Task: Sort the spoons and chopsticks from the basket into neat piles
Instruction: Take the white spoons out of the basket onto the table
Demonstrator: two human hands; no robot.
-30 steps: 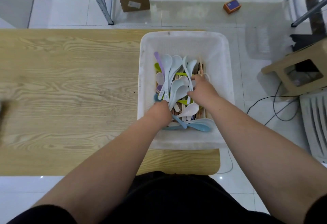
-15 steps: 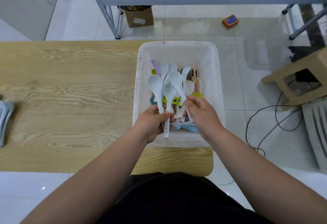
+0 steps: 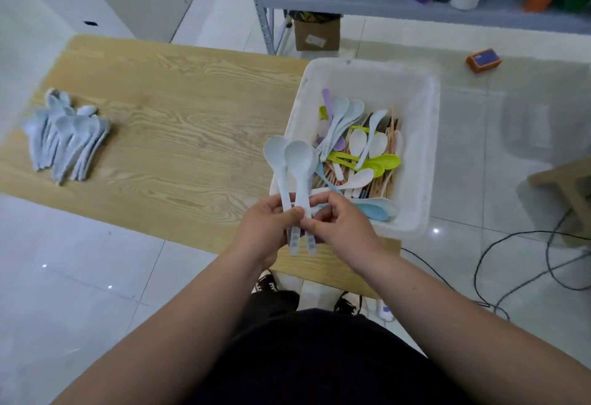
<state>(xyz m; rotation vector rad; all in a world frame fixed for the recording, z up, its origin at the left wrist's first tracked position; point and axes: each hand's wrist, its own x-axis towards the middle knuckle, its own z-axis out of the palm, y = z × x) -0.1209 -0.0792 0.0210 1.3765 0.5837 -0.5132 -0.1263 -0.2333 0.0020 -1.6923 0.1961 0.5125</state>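
On the left of the light wooden surface (image 3: 179, 110) lies a pile of pale blue plastic spoons (image 3: 67, 139). They lie side by side, with their round ends pointing away from the person.

Near the front edge of the surface, the left hand (image 3: 263, 228) holds two pale blue plastic spoons (image 3: 297, 158) by their handles. Its fingers (image 3: 274, 204) are curled round the handles. The round ends stick up, one a bit in front of the other. The right hand (image 3: 339, 228) is just beside the left hand and touches it. Its fingers (image 3: 326, 200) pinch the same handles lower down. The held spoons are up in the air, in front of the left wall of the basket.

The white plastic basket (image 3: 425, 148) sits on the right end of the surface. Inside it is a mixed heap: more pale blue spoons, bright green plastic spoons (image 3: 383, 161), a light purple plastic spoon (image 3: 327, 100), some whitish spoons, and thin wooden chopsticks (image 3: 388, 136) under them.

Behind the surface stands a grey metal shelf (image 3: 415, 9) full of bottles and packs, with a brown cardboard box (image 3: 316, 35) under it. A small orange box (image 3: 483, 60) lies on the white tiled floor. Black cables (image 3: 511, 276) run over the floor on the right, near a brown stool (image 3: 569, 180).
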